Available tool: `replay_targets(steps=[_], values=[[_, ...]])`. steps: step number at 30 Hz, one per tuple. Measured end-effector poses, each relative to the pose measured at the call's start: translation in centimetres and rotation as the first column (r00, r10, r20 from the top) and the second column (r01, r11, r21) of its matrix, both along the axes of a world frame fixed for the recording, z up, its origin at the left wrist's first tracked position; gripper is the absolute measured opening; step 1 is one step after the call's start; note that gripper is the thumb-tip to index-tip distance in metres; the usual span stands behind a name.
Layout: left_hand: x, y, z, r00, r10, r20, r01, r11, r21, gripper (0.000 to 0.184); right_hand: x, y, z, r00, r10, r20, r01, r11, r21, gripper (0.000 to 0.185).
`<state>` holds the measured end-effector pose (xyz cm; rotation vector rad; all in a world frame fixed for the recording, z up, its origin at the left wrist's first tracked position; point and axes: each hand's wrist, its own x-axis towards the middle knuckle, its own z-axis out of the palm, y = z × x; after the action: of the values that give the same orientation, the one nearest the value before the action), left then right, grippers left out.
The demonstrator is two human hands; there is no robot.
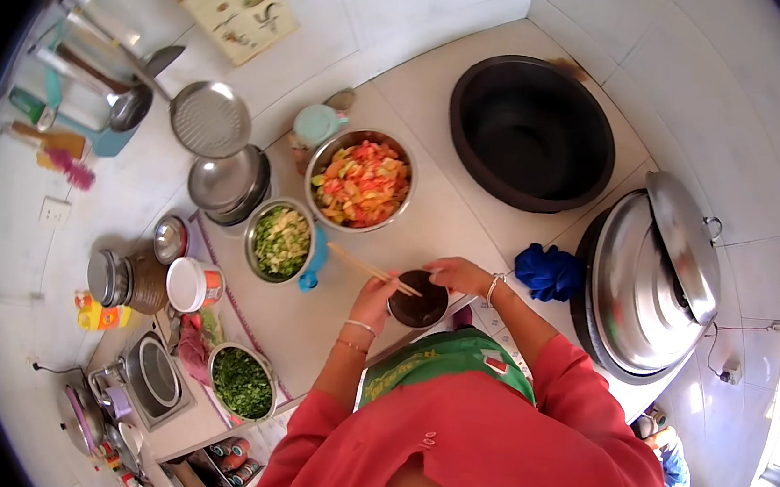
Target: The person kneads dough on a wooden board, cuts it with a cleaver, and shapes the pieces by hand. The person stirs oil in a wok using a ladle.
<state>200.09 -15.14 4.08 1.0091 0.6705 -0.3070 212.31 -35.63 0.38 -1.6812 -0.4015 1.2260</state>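
In the head view, my left hand [373,300] grips a pair of wooden chopsticks [362,265], their tips over the inside of a small bowl with dark brown contents [418,304]. My right hand [458,275] closes on the far right rim of that bowl, close in front of my green apron [435,365]. Beyond the left hand stand a metal bowl of chopped red and orange vegetables [362,184] and a smaller metal bowl of chopped green and pale pieces [279,242].
A large black basin [532,130] stands at the back. To the right, a blue cloth [549,273] lies beside a big pot with metal lids [645,277]. At left are a bowl of chopped greens [243,382], a white tub [193,285], a sink [188,410] and hanging utensils, including a skimmer [209,120].
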Motion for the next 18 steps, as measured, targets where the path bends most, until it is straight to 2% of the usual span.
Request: replay_targets(steps=[2,3,5,9,11,13,15,16,18], values=[[3.8,-2.1,0.3,0.999,0.032,-0.03,-0.032,0.999,0.014,0.026,1.9,-2.3,-1.0,0.986,-0.168,0.004,0.168,0.985,0.038,0.039],[5.6,-2.9,-0.1,0.999,0.035,-0.041,-0.034,0.999,0.04,0.025,2.7,-3.3,-1.2,0.985,-0.174,-0.004,0.174,0.984,0.04,0.039],[8.9,-4.2,-0.8,0.997,0.037,-0.06,-0.033,0.997,0.073,0.025,4.0,-4.5,-1.5,0.914,-0.402,0.054,0.396,0.913,0.097,0.039],[14.2,-5.2,-2.1,0.999,0.035,-0.026,-0.032,0.995,0.095,0.023,6.4,-5.9,-2.0,0.812,-0.574,0.104,0.563,0.818,0.118,0.041],[16.1,-5.2,-2.1,0.996,0.047,-0.076,-0.035,0.988,0.153,0.022,7.2,-6.1,-2.9,0.792,-0.608,0.062,0.591,0.788,0.175,0.04],[17.1,-5.3,-1.8,0.995,0.038,-0.09,-0.024,0.987,0.156,0.022,7.6,-5.9,-2.8,0.649,-0.745,-0.152,0.757,0.612,0.23,0.039],[17.9,-5.2,-1.8,0.987,0.116,-0.112,-0.101,0.986,0.136,0.021,7.9,-5.9,-2.5,0.634,-0.746,-0.206,0.772,0.594,0.224,0.039],[18.0,-4.8,-2.4,0.991,0.103,-0.088,-0.094,0.991,0.096,0.025,7.8,-5.7,-2.5,0.615,-0.747,-0.252,0.788,0.574,0.222,0.041],[18.1,-4.9,-2.7,0.99,0.122,-0.076,-0.114,0.988,0.103,0.028,7.7,-5.2,-3.1,0.594,-0.769,-0.236,0.803,0.549,0.232,0.04]])
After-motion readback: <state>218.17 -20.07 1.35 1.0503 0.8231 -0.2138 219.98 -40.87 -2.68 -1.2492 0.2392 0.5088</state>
